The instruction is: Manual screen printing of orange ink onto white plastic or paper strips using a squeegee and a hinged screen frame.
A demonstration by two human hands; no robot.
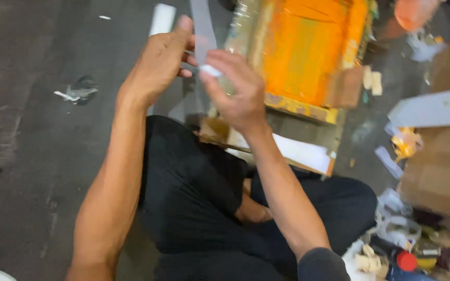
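Above the orange box (308, 49), both hands, left hand (157, 62) and right hand (238, 91), pinch a grey strip (201, 26).

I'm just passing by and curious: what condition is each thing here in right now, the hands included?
Left hand: raised, fingers pinching the strip.
Right hand: raised, gripping the strip's lower end.
Pale strip: held taut, upright between both hands.
Orange panel: lying flat, gold-edged.
Cardboard boxes: stacked at the right, closed as far as can be seen.
Red-capped bottle: capped.
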